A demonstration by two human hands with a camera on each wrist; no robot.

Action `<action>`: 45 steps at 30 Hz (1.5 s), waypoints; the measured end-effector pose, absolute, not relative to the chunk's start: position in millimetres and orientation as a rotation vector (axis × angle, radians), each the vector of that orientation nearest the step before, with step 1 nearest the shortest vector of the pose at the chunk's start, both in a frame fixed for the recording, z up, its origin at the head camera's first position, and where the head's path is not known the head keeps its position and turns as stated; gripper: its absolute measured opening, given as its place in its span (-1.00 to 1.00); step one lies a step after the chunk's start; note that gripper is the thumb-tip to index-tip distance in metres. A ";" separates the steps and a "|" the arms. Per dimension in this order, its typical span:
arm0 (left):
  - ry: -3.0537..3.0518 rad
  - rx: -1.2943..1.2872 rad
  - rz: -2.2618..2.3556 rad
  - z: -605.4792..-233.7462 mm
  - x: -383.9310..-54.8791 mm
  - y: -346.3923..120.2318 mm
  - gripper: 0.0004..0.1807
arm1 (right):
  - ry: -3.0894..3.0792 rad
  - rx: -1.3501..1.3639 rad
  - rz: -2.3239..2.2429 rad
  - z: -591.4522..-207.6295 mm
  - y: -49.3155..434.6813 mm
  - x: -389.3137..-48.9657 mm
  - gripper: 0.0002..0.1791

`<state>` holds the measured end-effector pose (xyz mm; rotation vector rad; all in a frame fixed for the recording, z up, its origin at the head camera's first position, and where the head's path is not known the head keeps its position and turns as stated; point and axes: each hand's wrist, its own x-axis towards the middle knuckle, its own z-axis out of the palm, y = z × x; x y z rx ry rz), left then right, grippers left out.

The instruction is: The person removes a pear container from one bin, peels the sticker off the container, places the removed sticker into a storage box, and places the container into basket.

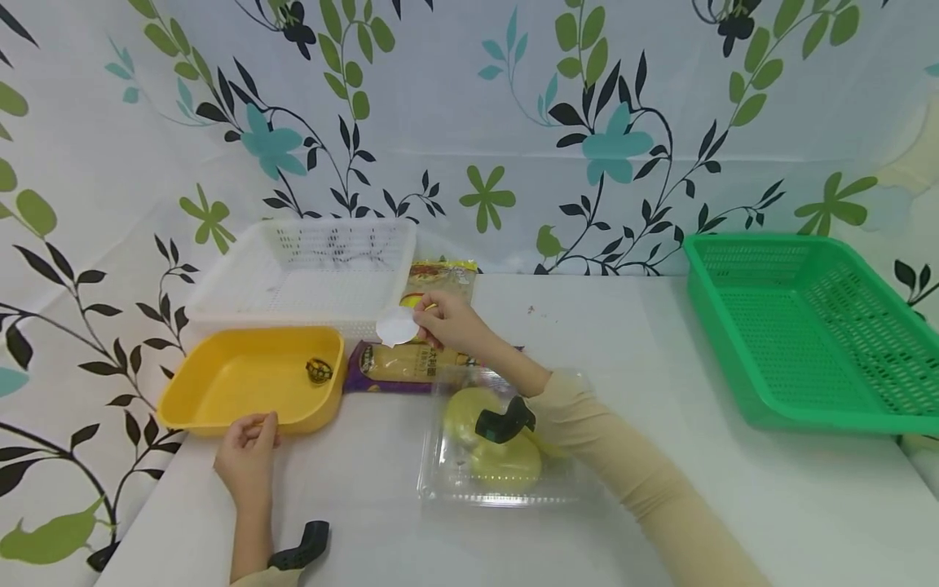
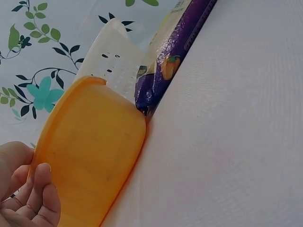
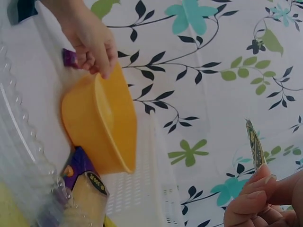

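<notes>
My right hand point(image 1: 449, 321) pinches a round card point(image 1: 397, 326) by its edge, in the air above the pasta packages. Its white face shows in the head view; the right wrist view shows a black-and-yellow print, nearly edge-on. With thumb and fingers, my left hand point(image 1: 248, 456) grips the near rim of a yellow plastic basin point(image 1: 227, 375). Inside the basin, at its right end, lies a small round black-and-yellow piece point(image 1: 319, 371). A purple-edged package point(image 1: 399, 365) of pasta lies just right of the basin, below the right hand.
Behind the basin stands a white perforated basket point(image 1: 323, 281), with another yellow package point(image 1: 447, 277) beside it. A clear plastic box point(image 1: 484, 493) with yellow-green round things sits under my right forearm. A green basket point(image 1: 748, 359) stands at the right. Patterned cloth hangs behind the table.
</notes>
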<state>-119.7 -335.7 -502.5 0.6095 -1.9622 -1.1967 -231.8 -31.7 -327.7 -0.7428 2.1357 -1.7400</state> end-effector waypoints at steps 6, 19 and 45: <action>-1.945 0.583 -1.258 -493.3 -115.7 -332.9 -0.83 | 2.108 -0.740 -1.750 -324.6 -51.0 -227.6 -0.90; -1.925 0.640 -1.245 -491.1 -112.7 -333.5 -0.74 | 2.026 -0.633 -1.789 -336.5 -92.2 -217.5 -0.91; -1.783 0.632 -1.584 -455.1 -105.2 -304.9 -0.86 | 1.819 -0.443 -1.981 -361.2 -151.8 -197.7 -0.95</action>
